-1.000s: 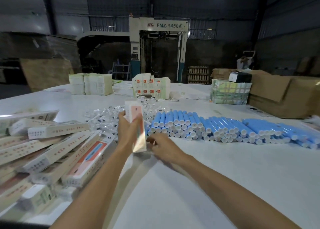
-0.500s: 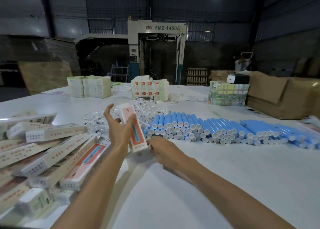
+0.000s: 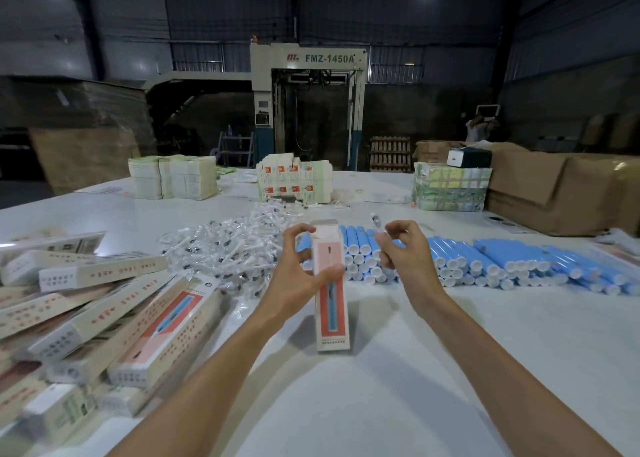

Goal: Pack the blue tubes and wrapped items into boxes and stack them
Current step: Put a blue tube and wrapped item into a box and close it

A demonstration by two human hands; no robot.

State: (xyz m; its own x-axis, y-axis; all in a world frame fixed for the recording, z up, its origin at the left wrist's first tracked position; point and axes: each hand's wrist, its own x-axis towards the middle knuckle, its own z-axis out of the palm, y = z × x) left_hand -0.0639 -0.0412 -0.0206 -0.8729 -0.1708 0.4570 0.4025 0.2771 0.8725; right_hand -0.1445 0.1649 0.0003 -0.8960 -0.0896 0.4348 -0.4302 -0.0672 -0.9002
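One wide head-camera view looks across a large white table (image 3: 450, 370). At the centre of the frame, the left hand (image 3: 298, 276) grips a narrow white-and-pink cardboard box (image 3: 330, 304), thumb and fingers curled round its upper half. The box stands upright, its long axis vertical in the frame and its top flap open at the upper end. Whether its lower end touches the table cannot be told.

Just right of the box top, the right hand (image 3: 407, 252) pinches a small clear-wrapped item (image 3: 375, 223) between its fingertips. The item slants, its upper end towards the top left.

Behind both hands, a long bank of blue plastic tubes with white caps (image 3: 485, 262) runs from the centre to the right edge. The tubes lie stacked, long axes pointing away and caps facing the viewer. A loose heap of clear-wrapped items (image 3: 235, 249) lies left of them.

A jumbled pile of long printed boxes (image 3: 104, 311) fills the lower left, lying at mixed angles. Bare table spreads across the lower right and between the forearms.

Stacks of flat printed cartons (image 3: 173, 176) and brown cardboard cases (image 3: 554, 193) line the far edge.
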